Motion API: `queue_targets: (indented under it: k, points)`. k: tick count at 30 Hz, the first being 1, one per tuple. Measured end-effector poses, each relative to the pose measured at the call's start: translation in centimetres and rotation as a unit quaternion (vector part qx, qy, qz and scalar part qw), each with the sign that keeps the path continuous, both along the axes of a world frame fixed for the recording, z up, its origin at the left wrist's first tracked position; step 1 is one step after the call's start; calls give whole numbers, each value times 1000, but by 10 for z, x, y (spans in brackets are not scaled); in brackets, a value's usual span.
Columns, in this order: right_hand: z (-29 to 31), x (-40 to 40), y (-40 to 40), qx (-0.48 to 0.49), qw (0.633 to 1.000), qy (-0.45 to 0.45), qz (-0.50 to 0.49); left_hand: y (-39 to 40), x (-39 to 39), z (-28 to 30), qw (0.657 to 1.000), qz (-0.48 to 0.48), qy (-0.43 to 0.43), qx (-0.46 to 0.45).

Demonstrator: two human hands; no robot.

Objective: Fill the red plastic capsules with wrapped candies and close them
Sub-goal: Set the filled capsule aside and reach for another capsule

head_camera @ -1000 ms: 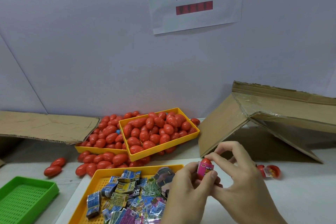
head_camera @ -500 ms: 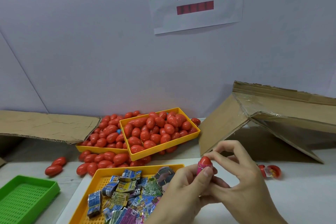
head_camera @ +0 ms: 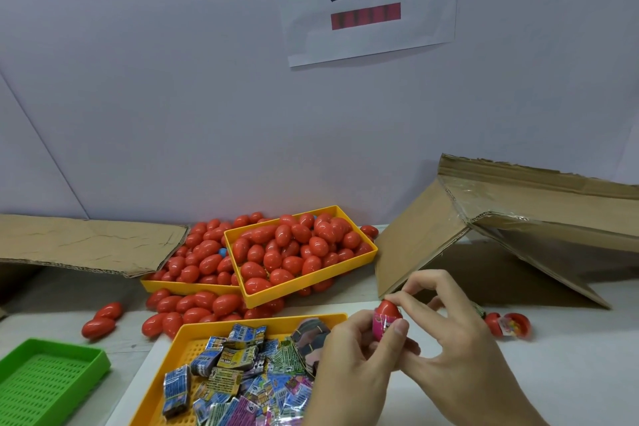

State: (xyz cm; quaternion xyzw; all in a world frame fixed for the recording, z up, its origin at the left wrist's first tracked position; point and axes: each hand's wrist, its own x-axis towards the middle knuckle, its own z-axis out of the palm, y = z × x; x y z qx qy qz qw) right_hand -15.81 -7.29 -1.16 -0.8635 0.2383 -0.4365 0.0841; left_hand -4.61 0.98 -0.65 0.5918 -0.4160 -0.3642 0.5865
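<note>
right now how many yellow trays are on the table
3: one heaped with red capsules, one beside and partly under it, one holding wrapped candies by the hands.

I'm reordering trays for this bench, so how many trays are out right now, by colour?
Yellow trays: 3, the one stacked on top with capsules, the one beneath it, and the candy tray.
Green trays: 1, at the near left.
Total: 4

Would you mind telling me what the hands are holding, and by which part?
A red capsule: the left hand pinches its pink-wrapped lower half, the right hand its red top.
</note>
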Motion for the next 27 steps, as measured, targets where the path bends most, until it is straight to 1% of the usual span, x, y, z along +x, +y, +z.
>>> queue_targets:
  k: [4,8,10,12,13,15,16,18,20,23,25,27]
  points:
    - [-1,0,0,1,1000,2,-4,1,-2,0,998,32,-45,19]
    - [-3,2,0,-6,1000,-11,-8,0,-3,0,997,47,-48,42]
    - [-4,3,-1,5,1000,-11,-6,1,-3,0,997,46,-50,48]
    - [-2,4,-2,41,999,-27,10,1,-2,1,997,33,-46,48]
    - [1,3,-1,81,995,-44,26,1,-1,2,999,26,-15,45]
    - [9,1,0,191,977,-72,63,0,2,4,992,16,116,42]
    - [10,1,0,235,966,-78,78,1,4,6,982,10,184,42]
    - [10,1,0,298,947,-73,98,3,7,11,962,-3,269,40]
    - [11,1,-1,340,930,-76,116,5,6,14,950,-24,311,28]
    - [11,1,0,366,913,-100,146,6,4,17,934,-44,354,3]
    - [11,0,1,372,906,-118,165,6,3,16,932,-56,357,-2]
    - [10,1,2,364,909,-121,165,5,3,13,940,-49,338,9]
